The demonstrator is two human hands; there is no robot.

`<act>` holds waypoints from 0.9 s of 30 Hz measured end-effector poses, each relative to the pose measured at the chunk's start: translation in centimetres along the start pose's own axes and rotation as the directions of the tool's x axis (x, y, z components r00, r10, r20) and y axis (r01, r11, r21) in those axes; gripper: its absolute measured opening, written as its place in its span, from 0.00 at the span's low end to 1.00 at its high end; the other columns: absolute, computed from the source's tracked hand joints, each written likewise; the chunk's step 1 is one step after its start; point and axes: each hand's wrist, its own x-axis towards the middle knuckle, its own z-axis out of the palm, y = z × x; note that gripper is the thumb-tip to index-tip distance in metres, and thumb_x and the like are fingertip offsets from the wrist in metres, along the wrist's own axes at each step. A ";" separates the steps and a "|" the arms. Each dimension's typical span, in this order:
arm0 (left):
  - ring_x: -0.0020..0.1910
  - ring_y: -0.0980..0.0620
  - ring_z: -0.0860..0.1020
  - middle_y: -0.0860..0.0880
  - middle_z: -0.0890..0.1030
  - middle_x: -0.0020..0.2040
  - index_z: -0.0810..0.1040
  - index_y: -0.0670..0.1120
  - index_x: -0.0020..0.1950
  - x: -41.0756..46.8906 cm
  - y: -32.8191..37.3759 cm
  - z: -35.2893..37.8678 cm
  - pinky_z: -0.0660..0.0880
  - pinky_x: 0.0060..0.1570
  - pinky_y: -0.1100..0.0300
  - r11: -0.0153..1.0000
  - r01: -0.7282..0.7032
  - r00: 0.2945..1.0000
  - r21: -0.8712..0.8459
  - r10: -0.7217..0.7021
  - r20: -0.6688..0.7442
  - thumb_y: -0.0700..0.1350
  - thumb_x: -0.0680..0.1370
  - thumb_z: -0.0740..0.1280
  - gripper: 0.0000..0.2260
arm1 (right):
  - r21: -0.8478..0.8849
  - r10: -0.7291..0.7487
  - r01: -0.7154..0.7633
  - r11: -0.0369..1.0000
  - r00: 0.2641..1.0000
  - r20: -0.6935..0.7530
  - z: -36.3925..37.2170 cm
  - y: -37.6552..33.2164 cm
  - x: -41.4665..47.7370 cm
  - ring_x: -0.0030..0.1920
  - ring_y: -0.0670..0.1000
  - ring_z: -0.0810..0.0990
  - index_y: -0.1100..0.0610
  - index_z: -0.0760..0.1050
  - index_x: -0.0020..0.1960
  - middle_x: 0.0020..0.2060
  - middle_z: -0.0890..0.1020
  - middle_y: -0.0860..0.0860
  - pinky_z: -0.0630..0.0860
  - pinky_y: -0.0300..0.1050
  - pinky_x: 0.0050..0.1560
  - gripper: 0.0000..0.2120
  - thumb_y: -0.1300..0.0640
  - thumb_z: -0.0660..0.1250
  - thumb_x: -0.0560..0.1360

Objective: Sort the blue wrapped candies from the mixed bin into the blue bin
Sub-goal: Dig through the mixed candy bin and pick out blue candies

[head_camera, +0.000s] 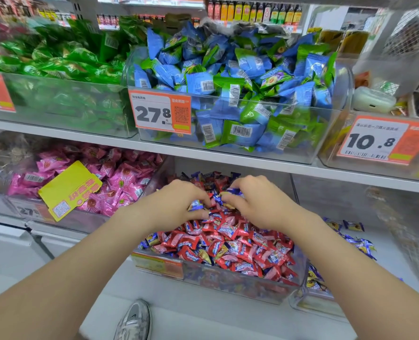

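A clear mixed bin (228, 285) on the lower shelf holds a heap of red wrapped candies (242, 246) with dark blue wrapped candies (151, 240) scattered among them. Both hands reach into its middle. My left hand (176, 204) pinches a blue candy (196, 204) between thumb and fingers. My right hand (257, 204) curls its fingers round blue candies (233, 192) on top of the heap. To the right stands a clear bin (311, 303) with several blue candies (360, 246) lying in it.
Left of the mixed bin is a bin of pink candies (120, 182) with a yellow tag (68, 190). The upper shelf carries bins of green packets (56, 60) and blue-and-green packets (240, 77) with orange price tags. A grey shoe (135, 320) shows on the floor below.
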 end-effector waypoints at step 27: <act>0.51 0.54 0.74 0.54 0.74 0.48 0.77 0.59 0.52 3.5 21.8 4.1 0.71 0.55 0.55 0.919 -0.331 0.933 -0.214 0.285 -0.221 0.53 0.83 0.67 0.01 | 0.161 0.574 -0.562 0.811 0.818 -0.032 -4.8 15.4 -14.5 0.35 0.62 0.83 0.64 0.76 0.41 0.32 0.82 0.62 0.82 0.56 0.42 0.20 0.48 0.68 0.81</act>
